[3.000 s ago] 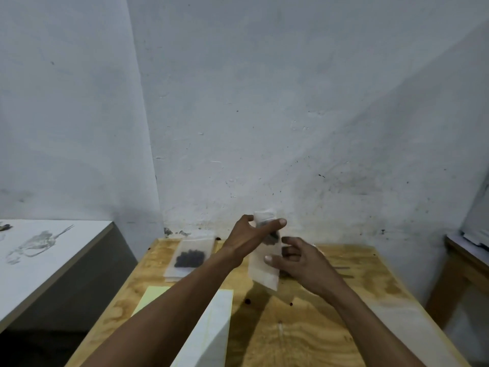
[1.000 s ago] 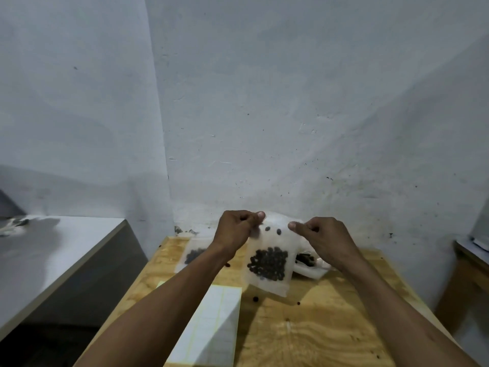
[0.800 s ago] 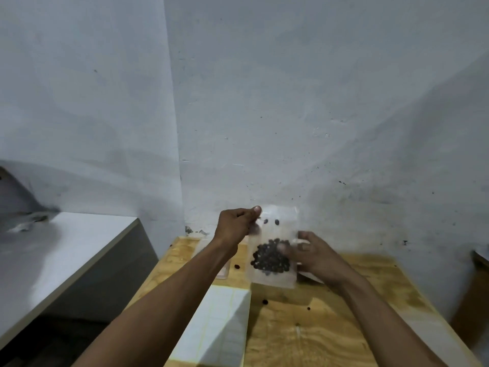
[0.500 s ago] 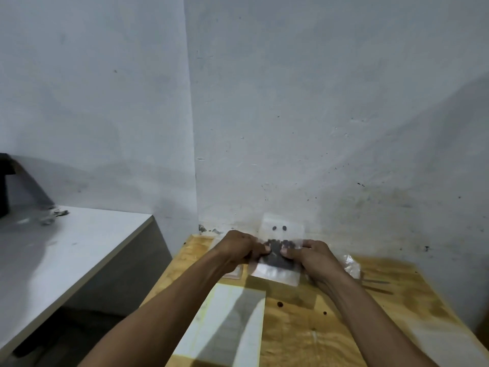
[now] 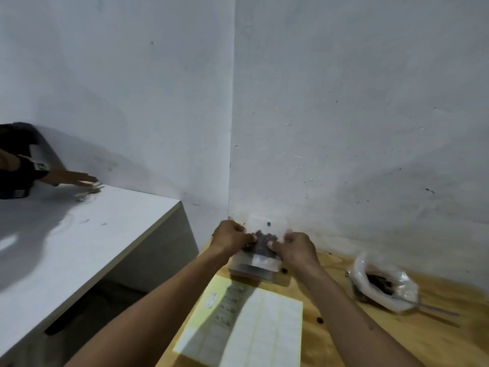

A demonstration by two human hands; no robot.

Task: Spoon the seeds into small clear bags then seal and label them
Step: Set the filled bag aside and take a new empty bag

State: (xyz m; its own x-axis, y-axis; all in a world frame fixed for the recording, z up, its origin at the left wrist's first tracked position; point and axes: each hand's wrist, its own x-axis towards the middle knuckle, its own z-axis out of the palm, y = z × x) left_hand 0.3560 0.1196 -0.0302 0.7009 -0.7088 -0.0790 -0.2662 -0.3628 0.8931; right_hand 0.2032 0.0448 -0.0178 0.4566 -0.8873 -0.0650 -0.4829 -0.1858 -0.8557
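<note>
A small clear bag (image 5: 263, 243) holding dark seeds is low over the far left corner of the wooden table (image 5: 370, 335). My left hand (image 5: 231, 238) pinches its left side and my right hand (image 5: 297, 246) pinches its right side, thumbs pressed toward the seeds. Beneath it lies a stack of other filled clear bags (image 5: 251, 271). A sheet of white labels (image 5: 246, 329) lies in front of me on the table. A rolled-down plastic bag of seeds (image 5: 383, 284) sits at the right, with a spoon handle (image 5: 436, 311) sticking out of it.
A white table (image 5: 79, 247) stands to the left across a dark gap. Another person's hand (image 5: 76, 180) and dark sleeve rest on its far edge. Loose seeds (image 5: 319, 319) lie on the wood. White walls close in right behind the table.
Both hands brought the seed bag down from chest height toward the stack at the table's back. My view swung left, showing the other person's hand and the seed supply bag.
</note>
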